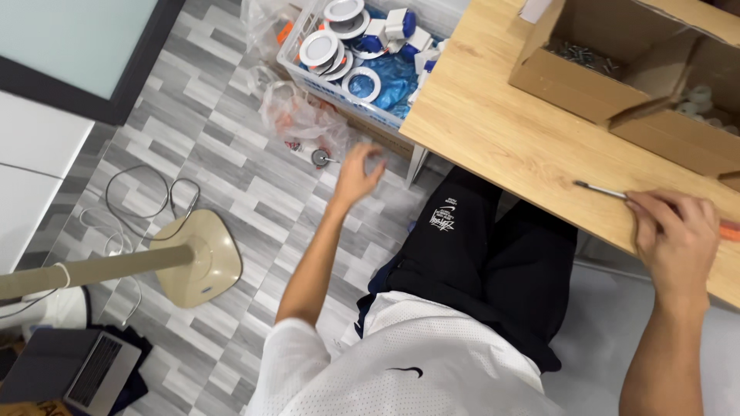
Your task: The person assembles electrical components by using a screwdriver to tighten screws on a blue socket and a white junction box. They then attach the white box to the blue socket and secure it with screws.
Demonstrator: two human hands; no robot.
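- Open brown cardboard box (593,77), top right on the wooden table; flaps up, divider inside, small metal screws in left compartment, white bits in right.
- White plastic crate (324,81) on floor, top centre, w/ round white light fittings and blue-white cartons (401,23).
- Clear plastic bags (297,115) beside crate, crumpled; orange bits inside, prob. small parts.
- Laptop (96,370) bottom left; screen not visible.

bright even light, soft shadows, slight motion blur.
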